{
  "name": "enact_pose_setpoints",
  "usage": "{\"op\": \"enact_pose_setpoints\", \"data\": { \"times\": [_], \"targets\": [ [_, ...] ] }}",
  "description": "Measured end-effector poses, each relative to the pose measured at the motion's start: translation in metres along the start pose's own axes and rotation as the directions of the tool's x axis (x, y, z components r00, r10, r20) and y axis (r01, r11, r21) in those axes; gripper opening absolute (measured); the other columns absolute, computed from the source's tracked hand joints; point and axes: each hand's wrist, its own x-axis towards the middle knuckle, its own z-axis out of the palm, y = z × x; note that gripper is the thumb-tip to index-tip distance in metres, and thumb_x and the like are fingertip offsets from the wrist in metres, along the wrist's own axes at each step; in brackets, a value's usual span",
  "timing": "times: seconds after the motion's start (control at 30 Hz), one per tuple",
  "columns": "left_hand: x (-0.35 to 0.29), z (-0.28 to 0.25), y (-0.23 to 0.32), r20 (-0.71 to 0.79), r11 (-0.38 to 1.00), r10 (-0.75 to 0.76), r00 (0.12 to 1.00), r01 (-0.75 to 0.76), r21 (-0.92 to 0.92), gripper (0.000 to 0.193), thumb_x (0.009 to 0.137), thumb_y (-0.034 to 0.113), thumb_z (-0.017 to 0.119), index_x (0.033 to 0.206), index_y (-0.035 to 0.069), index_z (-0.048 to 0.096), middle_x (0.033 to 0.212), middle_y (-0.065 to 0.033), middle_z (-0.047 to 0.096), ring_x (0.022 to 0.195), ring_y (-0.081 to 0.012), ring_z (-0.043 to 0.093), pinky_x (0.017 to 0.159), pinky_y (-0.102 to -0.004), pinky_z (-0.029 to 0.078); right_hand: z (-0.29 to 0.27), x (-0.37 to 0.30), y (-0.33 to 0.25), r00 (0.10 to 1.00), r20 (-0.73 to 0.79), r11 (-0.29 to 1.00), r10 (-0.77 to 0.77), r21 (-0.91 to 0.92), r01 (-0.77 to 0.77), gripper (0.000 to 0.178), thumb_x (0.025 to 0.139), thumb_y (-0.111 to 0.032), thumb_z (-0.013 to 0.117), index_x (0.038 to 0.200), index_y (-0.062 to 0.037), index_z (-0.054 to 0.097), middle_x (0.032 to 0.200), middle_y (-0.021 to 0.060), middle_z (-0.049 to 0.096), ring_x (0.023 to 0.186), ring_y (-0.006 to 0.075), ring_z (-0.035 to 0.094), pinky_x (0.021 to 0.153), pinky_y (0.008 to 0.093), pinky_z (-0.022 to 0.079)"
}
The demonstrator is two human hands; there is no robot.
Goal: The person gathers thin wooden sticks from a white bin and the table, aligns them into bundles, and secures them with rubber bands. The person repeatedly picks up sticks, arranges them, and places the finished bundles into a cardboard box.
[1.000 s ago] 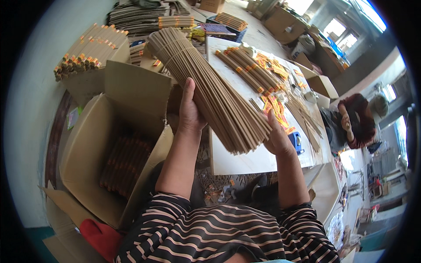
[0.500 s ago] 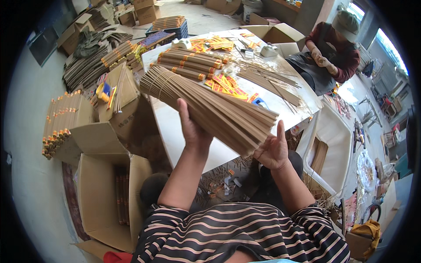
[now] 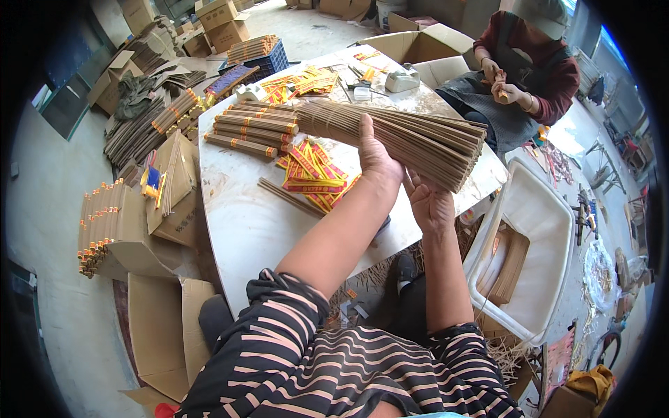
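Observation:
A thick bundle of brown incense sticks [image 3: 411,136] hangs slanted over the table, fanned wide at its right end and tied with a thin band toward its left. My left hand [image 3: 380,157] grips its middle, with the thumb across the top. Under the fanned end is my right hand [image 3: 431,205], palm up and fingers apart, at the underside of the sticks; part of it is hidden by the bundle. Finished incense packs with orange bands [image 3: 254,129] lie stacked left of the bundle. Loose red-and-yellow paper labels [image 3: 313,174] are spread on the white table [image 3: 237,202].
A white plastic tub [image 3: 550,279] with brown sticks stands to my right. Open cardboard boxes [image 3: 157,327] and stacked packs [image 3: 97,223] are on my left. Across the table a co-worker [image 3: 519,76] handles a small orange-banded pack. A tape dispenser [image 3: 402,80] sits near the far edge.
My hands have carried the bundle rightward and farther over the table, and its slant is flatter. My right hand has gone from the end of the sticks to beneath them. The view has shifted.

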Motion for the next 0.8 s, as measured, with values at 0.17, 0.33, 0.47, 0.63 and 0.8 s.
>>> {"op": "enact_pose_setpoints", "data": {
  "times": [0.17, 0.33, 0.47, 0.63, 0.8],
  "targets": [
    [0.068, -0.043, -0.035, -0.309, 0.997, 0.068, 0.949, -0.053, 0.059, 0.067, 0.081, 0.046, 0.063, 0.129, 0.004, 0.042, 0.128, -0.0158, 0.048, 0.110, -0.0314, 0.051, 0.095, -0.0490, 0.040, -0.027, 0.020, 0.001, 0.948, -0.270, 0.986, 0.167, 0.034, -0.164, 0.026, 0.081, -0.005, 0.058, 0.107, -0.0009, 0.057, 0.106, 0.0111, 0.063, 0.101, 0.0232, 0.059, 0.093, 0.0379, 0.046],
    [0.061, -0.022, -0.051, -0.641, 0.940, 0.008, 0.767, 0.213, 0.266, 0.050, 0.088, 0.027, 0.055, 0.126, -0.001, 0.042, 0.131, -0.0175, 0.045, 0.118, -0.0329, 0.045, 0.100, -0.0473, 0.036, -0.054, 0.033, -0.008, 0.916, -0.324, 0.964, 0.235, -0.043, -0.263, 0.019, 0.085, -0.008, 0.052, 0.101, 0.0016, 0.053, 0.099, 0.0137, 0.062, 0.094, 0.0247, 0.061, 0.084, 0.0349, 0.051],
    [0.065, -0.049, -0.035, -0.466, 0.893, 0.071, 0.882, 0.152, 0.424, 0.052, 0.085, 0.020, 0.058, 0.125, -0.005, 0.038, 0.132, -0.0234, 0.040, 0.117, -0.0364, 0.045, 0.100, -0.0510, 0.034, -0.034, 0.032, -0.006, 0.904, -0.371, 0.957, 0.212, -0.107, -0.268, 0.025, 0.085, -0.005, 0.051, 0.108, 0.0033, 0.050, 0.100, 0.0151, 0.062, 0.091, 0.0252, 0.063, 0.082, 0.0338, 0.052],
    [0.049, -0.052, 0.019, -0.083, 0.596, 0.207, 0.975, -0.059, 0.801, 0.018, 0.078, 0.009, 0.065, 0.090, 0.004, 0.052, 0.070, -0.0025, 0.051, 0.059, -0.0134, 0.051, 0.053, -0.0274, 0.049, -0.039, 0.035, -0.006, 0.970, -0.228, 0.844, -0.087, -0.534, -0.050, 0.028, 0.084, -0.003, 0.055, 0.111, 0.0030, 0.054, 0.103, 0.0120, 0.062, 0.092, 0.0196, 0.061, 0.084, 0.0298, 0.049],
    [0.093, -0.092, 0.082, 0.269, -0.452, 0.344, 0.900, -0.092, 0.887, 0.018, 0.079, 0.020, 0.064, 0.079, 0.003, 0.059, 0.073, -0.0092, 0.061, 0.065, -0.0205, 0.059, 0.062, -0.0339, 0.050, -0.017, 0.056, -0.004, 0.987, -0.074, 0.614, -0.146, -0.789, 0.032, 0.033, 0.083, -0.004, 0.059, 0.114, 0.0035, 0.055, 0.102, 0.0097, 0.063, 0.093, 0.0156, 0.060, 0.084, 0.0261, 0.046]
  ]
}}
